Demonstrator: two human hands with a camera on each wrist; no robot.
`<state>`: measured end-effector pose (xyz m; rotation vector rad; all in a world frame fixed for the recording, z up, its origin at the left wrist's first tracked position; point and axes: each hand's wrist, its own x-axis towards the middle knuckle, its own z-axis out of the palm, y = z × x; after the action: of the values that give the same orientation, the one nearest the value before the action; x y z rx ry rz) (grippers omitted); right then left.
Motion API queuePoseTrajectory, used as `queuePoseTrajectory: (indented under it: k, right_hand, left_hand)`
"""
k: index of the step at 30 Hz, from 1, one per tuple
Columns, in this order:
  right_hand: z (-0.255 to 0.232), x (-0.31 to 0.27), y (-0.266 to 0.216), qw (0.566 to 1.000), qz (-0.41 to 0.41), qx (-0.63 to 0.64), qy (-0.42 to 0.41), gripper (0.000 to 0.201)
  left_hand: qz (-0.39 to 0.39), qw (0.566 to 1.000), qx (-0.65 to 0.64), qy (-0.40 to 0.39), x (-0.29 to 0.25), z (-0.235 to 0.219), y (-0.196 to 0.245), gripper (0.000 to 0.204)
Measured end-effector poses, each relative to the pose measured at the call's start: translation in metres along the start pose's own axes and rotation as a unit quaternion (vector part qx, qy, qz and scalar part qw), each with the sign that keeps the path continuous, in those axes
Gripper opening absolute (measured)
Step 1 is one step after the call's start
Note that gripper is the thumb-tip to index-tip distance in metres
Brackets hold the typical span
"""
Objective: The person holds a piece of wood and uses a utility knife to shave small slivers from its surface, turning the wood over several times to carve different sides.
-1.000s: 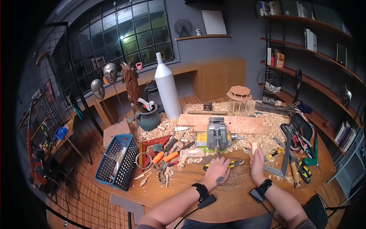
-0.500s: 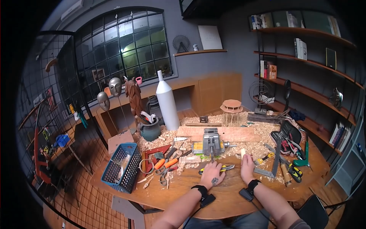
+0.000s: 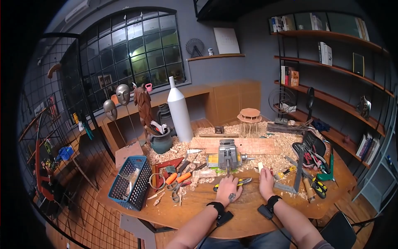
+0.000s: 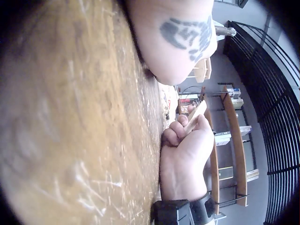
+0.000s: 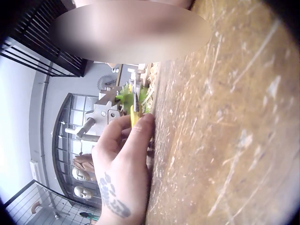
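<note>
Head: I see left hand (image 3: 228,190) gripping knife (image 3: 245,181) low at the table (image 3: 191,204), long axis crosswise, blade toward right hand (image 3: 266,183). Left wrist: right hand grips wood (image 4: 199,112), end sticking out. Right wrist: left hand pinches knife.

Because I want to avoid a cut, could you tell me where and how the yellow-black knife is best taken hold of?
Probably by its yellow handle, coming from above and the person's left, where the left hand holds it. It lies sideways, low at the table, its metal blade pointing to the person's right, so that end is better avoided.
</note>
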<state>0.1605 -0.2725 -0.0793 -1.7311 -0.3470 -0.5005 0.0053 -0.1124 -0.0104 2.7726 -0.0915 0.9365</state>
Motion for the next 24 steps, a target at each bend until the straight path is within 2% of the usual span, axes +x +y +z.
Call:
queuePoseTrajectory:
  k: [3, 5, 7, 9, 19, 22, 24]
  right_hand:
    - [-0.004, -0.004, -0.003, 1.0, 0.006, 0.001, -0.007, 0.026]
    - [-0.011, -0.002, -0.022, 1.0, 0.021, 0.012, -0.018, 0.026]
    - [-0.021, -0.004, -0.04, 0.992, 0.101, 0.003, -0.07, 0.034]
    - [-0.014, -0.002, -0.023, 0.995, 0.09, -0.006, -0.051, 0.034]
    - [-0.013, -0.004, -0.026, 0.996, 0.073, -0.041, -0.044, 0.033]
    - [-0.013, -0.003, -0.026, 0.995, 0.083, -0.02, -0.05, 0.033]
    - [-0.006, -0.004, -0.016, 0.998, 0.044, 0.043, -0.003, 0.028]
  left_hand:
    - [-0.004, 1.0, -0.004, -0.014, 0.001, -0.002, 0.0, 0.026]
    - [-0.003, 1.0, -0.007, -0.006, 0.001, -0.002, 0.001, 0.026]
    - [-0.006, 1.0, -0.007, -0.017, 0.001, -0.005, 0.002, 0.026]
    - [-0.003, 1.0, -0.012, -0.015, 0.001, -0.002, 0.0, 0.027]
    - [-0.007, 1.0, 0.002, -0.019, 0.001, -0.003, 0.0, 0.028]
    - [-0.008, 1.0, -0.003, -0.017, 0.002, -0.004, 0.001, 0.028]
    - [-0.01, 0.999, 0.004, -0.031, 0.001, -0.003, 0.0, 0.03]
